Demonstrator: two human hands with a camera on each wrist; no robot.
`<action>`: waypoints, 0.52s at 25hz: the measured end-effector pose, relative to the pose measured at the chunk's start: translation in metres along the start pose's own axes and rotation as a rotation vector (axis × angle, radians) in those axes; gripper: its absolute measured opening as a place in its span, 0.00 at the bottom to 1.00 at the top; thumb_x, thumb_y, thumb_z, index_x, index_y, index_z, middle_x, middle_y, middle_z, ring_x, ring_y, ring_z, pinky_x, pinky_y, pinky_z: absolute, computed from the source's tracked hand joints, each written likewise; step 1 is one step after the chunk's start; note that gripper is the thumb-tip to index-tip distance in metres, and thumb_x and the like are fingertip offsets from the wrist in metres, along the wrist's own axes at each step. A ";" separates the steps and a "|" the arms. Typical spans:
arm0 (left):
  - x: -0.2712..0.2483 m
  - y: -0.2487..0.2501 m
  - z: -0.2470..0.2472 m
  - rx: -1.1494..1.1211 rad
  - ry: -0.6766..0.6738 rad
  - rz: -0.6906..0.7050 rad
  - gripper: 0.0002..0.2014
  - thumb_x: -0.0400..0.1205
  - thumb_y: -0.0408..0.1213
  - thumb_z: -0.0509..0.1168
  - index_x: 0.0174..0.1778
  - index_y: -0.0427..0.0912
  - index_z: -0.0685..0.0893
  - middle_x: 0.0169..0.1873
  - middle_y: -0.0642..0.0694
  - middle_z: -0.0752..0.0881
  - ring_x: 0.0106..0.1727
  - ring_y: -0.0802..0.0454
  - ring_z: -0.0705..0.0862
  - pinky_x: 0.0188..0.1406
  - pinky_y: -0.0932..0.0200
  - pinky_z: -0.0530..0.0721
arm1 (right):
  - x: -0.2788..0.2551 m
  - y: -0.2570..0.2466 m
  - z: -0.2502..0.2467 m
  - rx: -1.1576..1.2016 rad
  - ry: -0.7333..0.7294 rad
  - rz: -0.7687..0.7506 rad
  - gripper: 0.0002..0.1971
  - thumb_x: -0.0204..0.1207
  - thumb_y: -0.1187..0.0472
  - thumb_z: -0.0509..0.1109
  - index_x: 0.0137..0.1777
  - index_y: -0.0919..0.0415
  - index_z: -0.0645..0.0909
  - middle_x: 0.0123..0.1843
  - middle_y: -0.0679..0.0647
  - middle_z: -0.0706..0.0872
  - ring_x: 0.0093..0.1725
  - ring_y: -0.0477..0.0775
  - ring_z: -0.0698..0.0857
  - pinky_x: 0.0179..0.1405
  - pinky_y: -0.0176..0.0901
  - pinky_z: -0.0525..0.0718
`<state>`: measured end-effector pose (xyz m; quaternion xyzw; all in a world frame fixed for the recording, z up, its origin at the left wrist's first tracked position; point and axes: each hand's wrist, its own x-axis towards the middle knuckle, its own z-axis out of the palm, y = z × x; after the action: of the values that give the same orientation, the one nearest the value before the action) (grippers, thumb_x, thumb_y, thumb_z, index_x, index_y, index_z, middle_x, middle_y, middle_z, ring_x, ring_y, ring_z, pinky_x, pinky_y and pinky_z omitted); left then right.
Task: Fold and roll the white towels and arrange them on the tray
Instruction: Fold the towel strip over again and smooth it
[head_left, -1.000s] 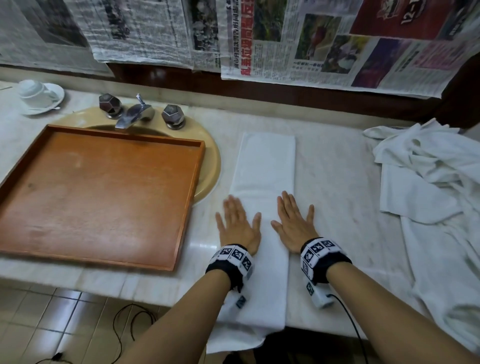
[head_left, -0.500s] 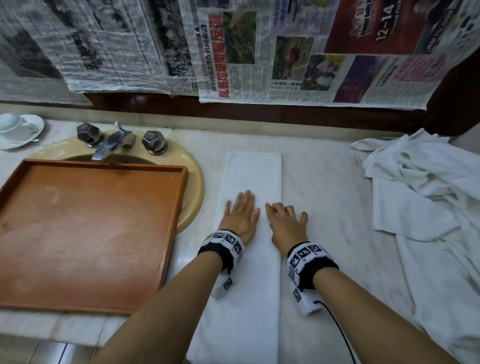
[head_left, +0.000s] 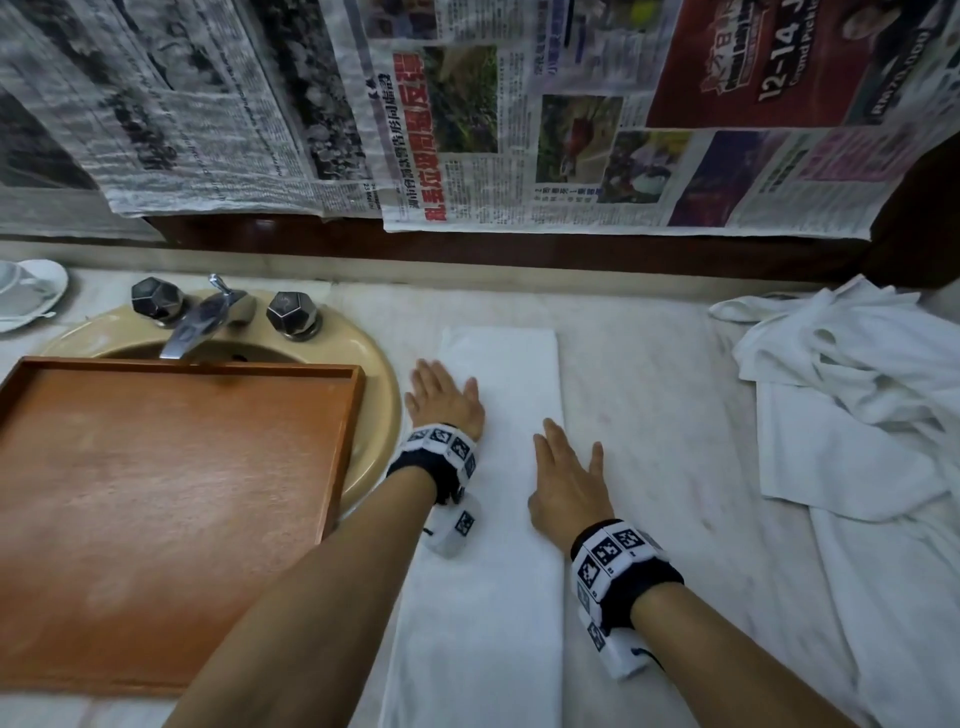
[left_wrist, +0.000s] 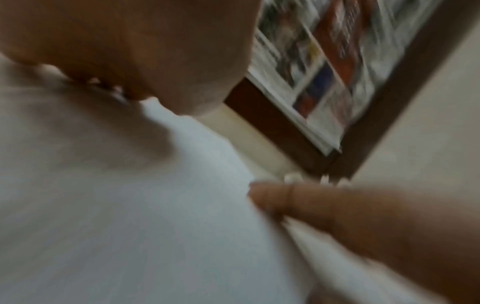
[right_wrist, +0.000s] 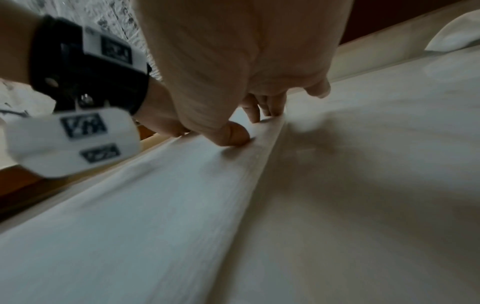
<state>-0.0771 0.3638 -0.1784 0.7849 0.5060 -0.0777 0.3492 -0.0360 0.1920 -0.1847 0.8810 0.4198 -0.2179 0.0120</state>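
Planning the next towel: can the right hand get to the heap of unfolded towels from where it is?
Probably yes: the right hand lies flat at the folded towel's edge, and only bare counter separates it from the heap.

A pale marble counter (head_left: 649, 415) with a beige oval sink (head_left: 382, 384) at ten o'clock is seen. A rectangular brown wooden tray (head_left: 156, 493) is laid across the sink at nine o'clock. A long folded white towel strip (head_left: 493, 597) is spread at the centre. Crumpled white towels (head_left: 857, 426) are heaped at three o'clock, and a white cup and saucer (head_left: 26, 293) are set at ten o'clock, beyond the sink.
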 end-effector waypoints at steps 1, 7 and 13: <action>-0.003 0.001 -0.006 0.023 -0.010 0.045 0.31 0.90 0.50 0.39 0.84 0.37 0.37 0.84 0.41 0.35 0.85 0.46 0.37 0.84 0.46 0.38 | 0.001 0.000 -0.002 0.009 -0.020 0.005 0.39 0.81 0.58 0.60 0.85 0.62 0.42 0.87 0.54 0.36 0.86 0.49 0.44 0.81 0.70 0.40; -0.050 -0.030 0.014 0.216 -0.195 0.464 0.28 0.91 0.47 0.41 0.86 0.42 0.43 0.85 0.46 0.43 0.86 0.51 0.43 0.82 0.53 0.41 | 0.023 0.014 -0.015 0.007 -0.086 0.044 0.35 0.85 0.52 0.52 0.86 0.62 0.39 0.86 0.52 0.33 0.85 0.47 0.38 0.80 0.71 0.38; -0.018 -0.027 0.025 0.543 -0.165 0.483 0.30 0.89 0.52 0.38 0.84 0.48 0.32 0.82 0.54 0.29 0.83 0.55 0.31 0.83 0.43 0.34 | 0.060 0.039 -0.026 0.001 -0.127 0.027 0.33 0.88 0.48 0.45 0.85 0.59 0.33 0.85 0.48 0.28 0.84 0.45 0.33 0.79 0.73 0.36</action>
<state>-0.1029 0.3418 -0.2013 0.9368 0.2371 -0.1875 0.1763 0.0357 0.2165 -0.1909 0.8711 0.4061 -0.2732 0.0411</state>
